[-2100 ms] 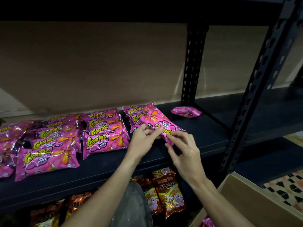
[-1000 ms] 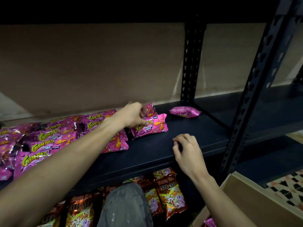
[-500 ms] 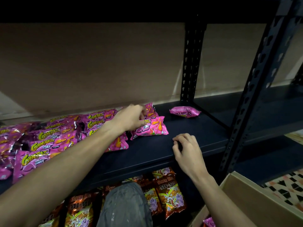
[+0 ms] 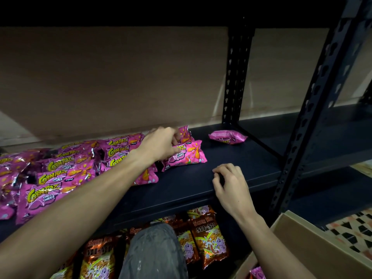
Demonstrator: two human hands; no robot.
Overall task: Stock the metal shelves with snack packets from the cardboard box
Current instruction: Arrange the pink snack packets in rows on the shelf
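Several pink snack packets [image 4: 50, 174] lie in rows on the dark metal shelf [image 4: 201, 184]. My left hand [image 4: 161, 144] reaches across them and its fingers curl onto the rightmost pink packet [image 4: 189, 155] and the one behind it. My right hand [image 4: 231, 182] rests on the shelf's front edge with its fingers curled, holding nothing. One loose pink packet [image 4: 227, 136] lies alone near the rear upright. The cardboard box [image 4: 314, 250] stands at the bottom right, with a pink packet [image 4: 257, 273] showing inside.
Orange snack packets [image 4: 207, 234] fill the shelf below. My knee in grey trousers [image 4: 153, 252] sits in front of them. Black perforated uprights [image 4: 314, 109] stand at the right, with another shelf bay beyond. A patterned floor [image 4: 354, 230] shows at the far right.
My left hand carried the packet from the shelf's front to the end of the row and stays on it. My right hand let go and settled on the shelf edge.
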